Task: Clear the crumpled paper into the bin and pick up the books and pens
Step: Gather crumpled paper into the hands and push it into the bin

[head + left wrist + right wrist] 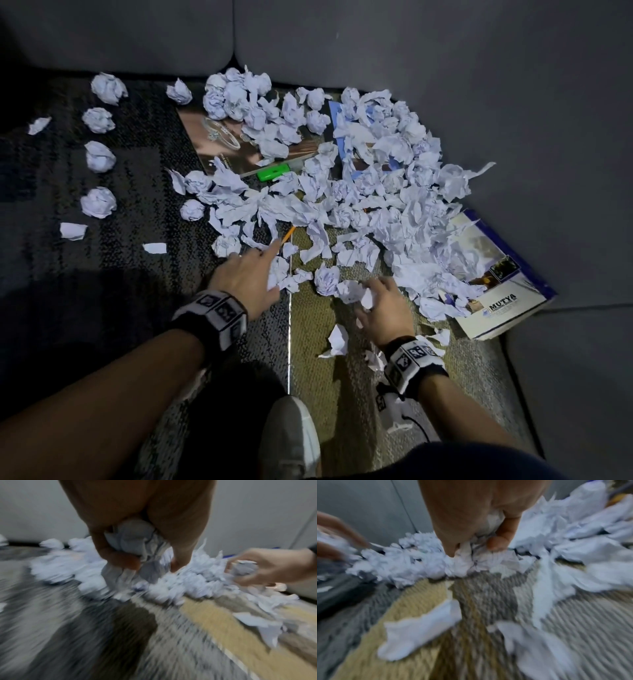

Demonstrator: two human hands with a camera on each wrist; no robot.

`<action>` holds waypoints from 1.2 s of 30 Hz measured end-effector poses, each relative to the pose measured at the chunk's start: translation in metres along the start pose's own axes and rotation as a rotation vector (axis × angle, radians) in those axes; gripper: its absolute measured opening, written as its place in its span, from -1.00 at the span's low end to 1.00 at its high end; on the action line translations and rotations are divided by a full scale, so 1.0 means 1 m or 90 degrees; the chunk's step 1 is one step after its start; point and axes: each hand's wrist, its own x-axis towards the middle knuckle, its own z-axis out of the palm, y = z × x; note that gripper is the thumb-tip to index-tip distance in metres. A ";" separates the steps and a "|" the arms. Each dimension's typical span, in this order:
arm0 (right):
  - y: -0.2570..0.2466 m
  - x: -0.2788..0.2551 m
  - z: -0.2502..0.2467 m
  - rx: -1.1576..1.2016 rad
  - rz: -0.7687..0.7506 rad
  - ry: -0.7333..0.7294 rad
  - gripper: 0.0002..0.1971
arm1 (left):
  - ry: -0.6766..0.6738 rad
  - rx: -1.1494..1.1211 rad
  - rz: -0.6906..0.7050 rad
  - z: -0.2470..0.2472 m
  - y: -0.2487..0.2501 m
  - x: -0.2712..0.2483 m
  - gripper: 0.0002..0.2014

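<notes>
Carpet, books half under crumpled paper

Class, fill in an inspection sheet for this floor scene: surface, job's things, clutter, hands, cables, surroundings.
Surface: patterned carpet, dark on the left, tan on the right.
Job's things: crumpled paper heaped in the corner; three books partly buried; pencil among the paper; no bin in view.
Clutter: green object by the left book; stray paper balls to the left.
Hands: left hand and right hand each grip paper.
Cables: black cable near the right wrist.
Surroundings: grey walls; shoe below.
</notes>
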 end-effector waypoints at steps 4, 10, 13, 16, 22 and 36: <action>-0.027 0.028 -0.005 -0.091 -0.103 -0.070 -0.09 | -0.105 0.098 -0.007 0.021 0.023 0.033 -0.02; -0.050 0.039 0.018 -0.174 -0.126 -0.153 -0.25 | -0.135 0.104 -0.065 0.043 0.019 0.051 -0.36; -0.042 0.040 0.019 -0.174 -0.144 -0.179 -0.37 | -0.209 0.127 0.002 0.035 0.024 0.057 -0.43; -0.032 0.047 0.016 -0.165 -0.159 -0.202 -0.32 | -0.226 0.133 0.045 0.033 0.024 0.061 -0.54; -0.036 0.054 0.004 -0.149 -0.166 -0.256 -0.23 | -0.191 0.165 0.091 0.048 0.037 0.061 -0.40; -0.031 0.042 0.019 -0.127 -0.097 -0.231 -0.22 | -0.313 0.334 0.319 0.042 0.039 0.063 -0.57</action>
